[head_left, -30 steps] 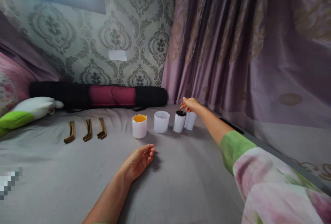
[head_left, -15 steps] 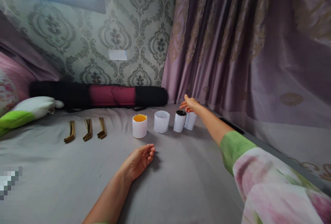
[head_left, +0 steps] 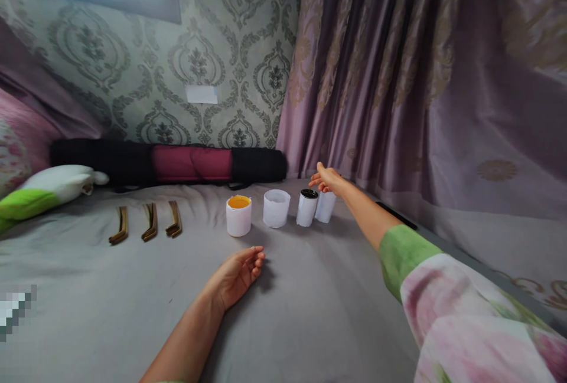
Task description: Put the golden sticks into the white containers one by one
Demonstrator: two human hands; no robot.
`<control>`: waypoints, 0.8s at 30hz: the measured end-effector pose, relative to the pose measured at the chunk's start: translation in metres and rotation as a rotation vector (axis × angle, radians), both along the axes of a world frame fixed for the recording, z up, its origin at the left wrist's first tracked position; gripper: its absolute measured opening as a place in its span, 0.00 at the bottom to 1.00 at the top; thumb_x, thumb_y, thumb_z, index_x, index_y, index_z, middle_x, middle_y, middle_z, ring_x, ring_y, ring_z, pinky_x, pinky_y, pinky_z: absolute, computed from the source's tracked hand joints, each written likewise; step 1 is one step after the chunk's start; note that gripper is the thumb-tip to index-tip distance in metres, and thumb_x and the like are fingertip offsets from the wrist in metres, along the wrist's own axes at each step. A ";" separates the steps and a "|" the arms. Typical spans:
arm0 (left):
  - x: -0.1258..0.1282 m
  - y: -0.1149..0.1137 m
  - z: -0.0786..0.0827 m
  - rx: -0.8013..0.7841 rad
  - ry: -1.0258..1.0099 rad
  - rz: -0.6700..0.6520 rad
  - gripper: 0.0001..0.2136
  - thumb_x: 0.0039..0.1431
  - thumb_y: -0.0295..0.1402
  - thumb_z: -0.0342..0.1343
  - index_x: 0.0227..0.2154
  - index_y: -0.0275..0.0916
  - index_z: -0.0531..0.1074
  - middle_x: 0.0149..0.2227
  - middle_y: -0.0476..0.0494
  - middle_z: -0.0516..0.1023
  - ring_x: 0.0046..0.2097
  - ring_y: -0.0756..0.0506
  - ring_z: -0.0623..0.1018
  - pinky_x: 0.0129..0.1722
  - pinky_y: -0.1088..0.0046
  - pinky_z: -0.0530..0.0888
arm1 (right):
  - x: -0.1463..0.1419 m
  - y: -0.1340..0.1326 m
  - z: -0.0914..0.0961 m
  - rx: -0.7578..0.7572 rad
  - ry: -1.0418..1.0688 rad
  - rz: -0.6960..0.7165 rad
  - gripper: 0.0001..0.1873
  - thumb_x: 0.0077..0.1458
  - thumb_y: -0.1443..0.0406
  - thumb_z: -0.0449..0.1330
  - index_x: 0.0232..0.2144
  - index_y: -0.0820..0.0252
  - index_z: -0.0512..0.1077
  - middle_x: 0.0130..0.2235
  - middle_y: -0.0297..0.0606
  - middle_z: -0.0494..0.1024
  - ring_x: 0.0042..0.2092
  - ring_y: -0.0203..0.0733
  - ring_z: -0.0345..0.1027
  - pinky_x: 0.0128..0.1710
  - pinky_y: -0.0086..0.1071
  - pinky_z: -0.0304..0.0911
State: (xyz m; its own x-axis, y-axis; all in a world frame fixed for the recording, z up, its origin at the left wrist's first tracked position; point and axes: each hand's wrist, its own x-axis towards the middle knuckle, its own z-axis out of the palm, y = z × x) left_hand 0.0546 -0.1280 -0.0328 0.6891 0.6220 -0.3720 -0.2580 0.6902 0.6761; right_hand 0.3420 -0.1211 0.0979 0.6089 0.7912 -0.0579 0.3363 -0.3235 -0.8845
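On the grey sheet [head_left: 133, 306], my left hand [head_left: 239, 277] rests on its side, empty, its fingers loosely bent and apart. My right hand [head_left: 326, 179] is stretched out over the rearmost white container [head_left: 325, 208], covering its top; the fingers are loosely spread and I see nothing in them. Just left of that container stands a white cylinder with a dark opening [head_left: 307, 209]. Farther left come a wide translucent white tub [head_left: 276, 210] and a white tub with an orange inside [head_left: 238, 219]. Both tubs stand upright, beyond my left hand.
Three bundles of bent brownish strips [head_left: 149, 222] lie in a row at left. A long black and maroon bag [head_left: 192, 163] lies along the wall. A green and white plush item [head_left: 48, 191] is at far left, and a dark flat object [head_left: 396, 215] lies right of my forearm.
Almost nothing differs. Both hands keep their places and the containers stand where they were; the view has shifted very slightly.
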 end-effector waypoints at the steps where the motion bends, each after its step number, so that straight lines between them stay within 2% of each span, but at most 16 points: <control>1: 0.000 0.000 0.000 0.001 -0.001 0.001 0.03 0.51 0.22 0.53 0.30 0.30 0.68 0.25 0.45 0.71 0.23 0.56 0.70 0.20 0.83 0.69 | 0.000 0.000 0.000 0.000 0.000 -0.001 0.38 0.52 0.43 0.34 0.33 0.70 0.68 0.29 0.51 0.77 0.13 0.27 0.55 0.12 0.23 0.50; 14: 0.000 -0.002 0.003 -0.003 0.013 0.010 0.04 0.51 0.22 0.52 0.31 0.30 0.68 0.25 0.45 0.71 0.22 0.56 0.70 0.19 0.83 0.69 | 0.007 -0.004 0.004 0.044 -0.007 -0.027 0.39 0.52 0.43 0.34 0.37 0.73 0.67 0.31 0.52 0.77 0.13 0.28 0.55 0.12 0.25 0.50; 24: -0.001 -0.001 0.001 -0.001 -0.001 0.001 0.03 0.50 0.22 0.53 0.30 0.30 0.68 0.25 0.45 0.71 0.22 0.55 0.70 0.19 0.83 0.69 | 0.006 -0.010 0.009 0.080 0.004 -0.042 0.39 0.52 0.43 0.34 0.38 0.71 0.67 0.32 0.52 0.77 0.13 0.27 0.55 0.11 0.24 0.49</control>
